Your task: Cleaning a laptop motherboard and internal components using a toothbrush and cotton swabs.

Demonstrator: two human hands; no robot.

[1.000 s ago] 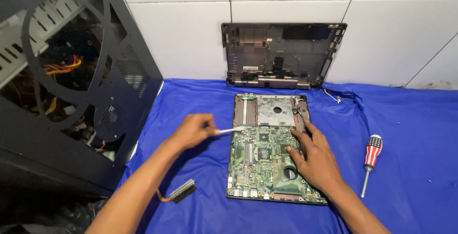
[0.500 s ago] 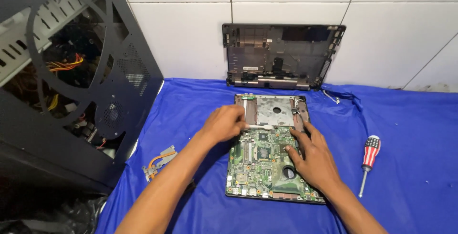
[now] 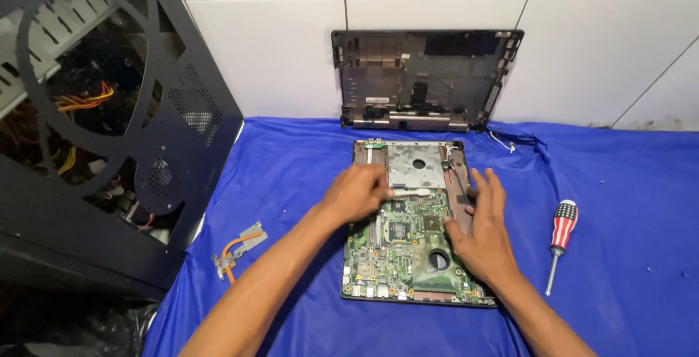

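A green laptop motherboard [image 3: 397, 255] lies in its dark base tray on the blue cloth. My left hand [image 3: 357, 191] is over the board's upper left, fingers closed on a thin white tool [image 3: 413, 192] whose tip points right across the board, just below the silver metal plate [image 3: 415, 166]. On the board's right edge my right hand [image 3: 484, 229] rests flat, fingers spread and holding nothing. A round hole in the board [image 3: 438, 259] shows beside the thumb.
A black laptop bottom cover [image 3: 426, 80] leans against the white tiled wall. A striped-handle screwdriver [image 3: 561, 232] lies to the right on the blue cloth [image 3: 626, 269]. A copper heat pipe [image 3: 237, 249] lies at the left, near an open black computer case [image 3: 109, 131].
My left hand has moved right from beside the board to over its upper left part, carrying the white tool. The right hand has stayed on the board's right edge.
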